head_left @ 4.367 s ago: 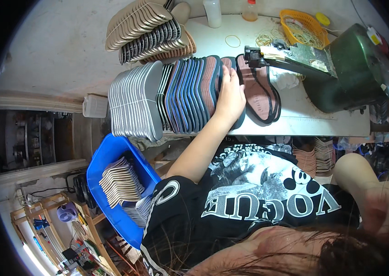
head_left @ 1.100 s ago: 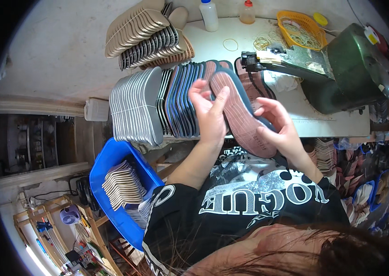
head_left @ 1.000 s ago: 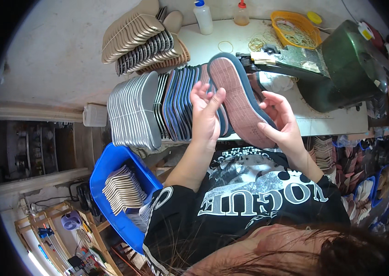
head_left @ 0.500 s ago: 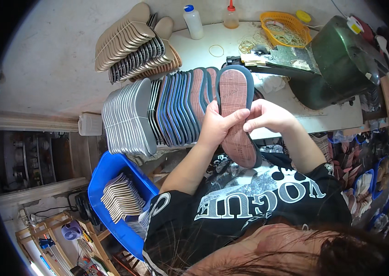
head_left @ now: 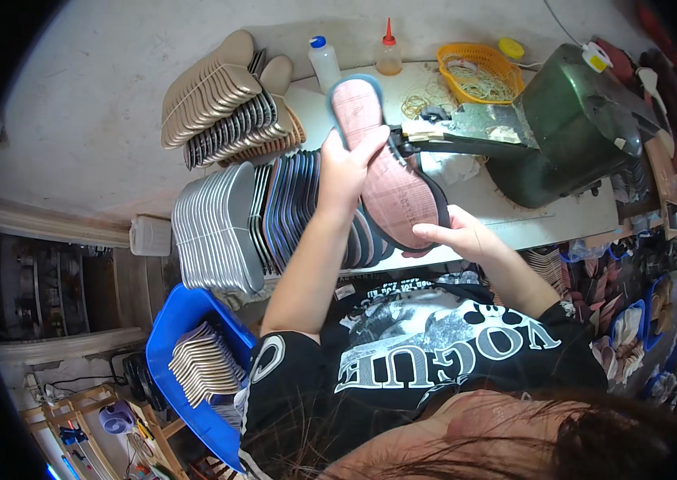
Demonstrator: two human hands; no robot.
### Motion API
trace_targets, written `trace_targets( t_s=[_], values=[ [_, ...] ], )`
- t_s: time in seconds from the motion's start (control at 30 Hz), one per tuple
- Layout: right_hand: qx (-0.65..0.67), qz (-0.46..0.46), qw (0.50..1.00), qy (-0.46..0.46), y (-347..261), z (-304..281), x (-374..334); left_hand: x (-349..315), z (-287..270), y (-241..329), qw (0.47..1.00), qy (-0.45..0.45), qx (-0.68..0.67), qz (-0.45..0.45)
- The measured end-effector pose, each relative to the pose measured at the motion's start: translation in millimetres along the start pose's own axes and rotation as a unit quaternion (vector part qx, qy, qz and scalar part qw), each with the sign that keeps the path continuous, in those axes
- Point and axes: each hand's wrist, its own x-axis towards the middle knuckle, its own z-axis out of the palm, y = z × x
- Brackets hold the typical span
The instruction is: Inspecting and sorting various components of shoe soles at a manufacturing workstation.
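Note:
A shoe sole [head_left: 398,190] with a pinkish-brown checked face and a dark edge is held up slantwise over the bench, its checked side toward me. My left hand [head_left: 342,174] wraps its narrower middle, thumb across the face. At the wide lower end, my right hand [head_left: 465,234] pinches the rim between thumb and fingers. Behind the left forearm stands a row of dark-edged soles [head_left: 290,192], partly hidden by the arm and the held sole. The arm of a green machine [head_left: 554,132] ends close behind the held sole.
Left of the row stand silver soles [head_left: 212,228]; beyond lie tied beige soles [head_left: 214,88]. At the back are a blue-capped bottle [head_left: 324,64], a red-tipped bottle [head_left: 388,58] and a yellow basket [head_left: 478,76] of rubber bands. A blue bin [head_left: 164,352] holding soles stands at lower left.
The sole has tilted, its top going left and its wide end right. My left hand has moved up and left along it; my right hand has gone down to its lower end.

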Motion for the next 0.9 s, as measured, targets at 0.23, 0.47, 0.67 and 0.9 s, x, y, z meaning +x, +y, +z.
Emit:
trace_targets(
  t_s=[0.23,0.47,0.67,0.9],
  values=[
    [0.125,-0.079,0.981,0.127,-6.4,1.1,10.5,82.2,4.7,-46.2,0.923,-0.013,0.384,0.004],
    [0.121,-0.063,0.981,0.139,-4.6,-5.5,18.1,100.5,16.5,-46.6,0.912,-0.048,0.397,-0.091],
    [0.173,-0.097,0.963,0.185,-8.4,9.5,42.2,125.7,8.8,-38.6,0.884,-0.08,0.435,-0.155],
    [0.231,-0.144,0.94,0.204,-20.5,6.5,70.9,148.5,-1.0,-5.7,0.758,-0.325,0.52,0.222]
  ],
)
